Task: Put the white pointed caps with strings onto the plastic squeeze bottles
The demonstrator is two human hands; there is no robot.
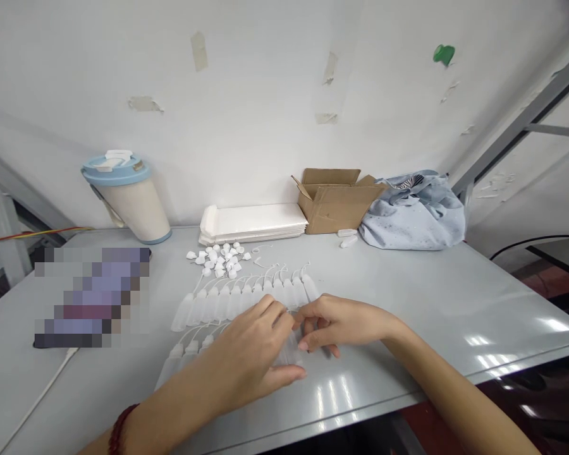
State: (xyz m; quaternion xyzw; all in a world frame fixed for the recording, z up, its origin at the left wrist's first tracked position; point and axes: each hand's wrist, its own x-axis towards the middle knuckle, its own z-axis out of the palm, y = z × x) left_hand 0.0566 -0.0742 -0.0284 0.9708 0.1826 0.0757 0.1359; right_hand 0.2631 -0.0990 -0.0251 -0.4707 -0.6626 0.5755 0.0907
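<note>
Tubes (pixel 224 306), translucent and corded, lie in two rows on the grey tabletop (pixel 431 284). The left hand (pixel 253 341) spans the front row palm down, its thumb set apart from the fingers; whether it grips a tube cannot be told. The right hand (pixel 325 322), fingers curled, lies just beside it at the row's right end, its grasp likewise unclear. Small white caps (pixel 220 259) lie clustered behind the rear row. Near the wall (pixel 265 126) stand a lidded tumbler (pixel 137 205), a stack of white envelopes (pixel 260 221) and an open cardboard box (pixel 334 208).
</note>
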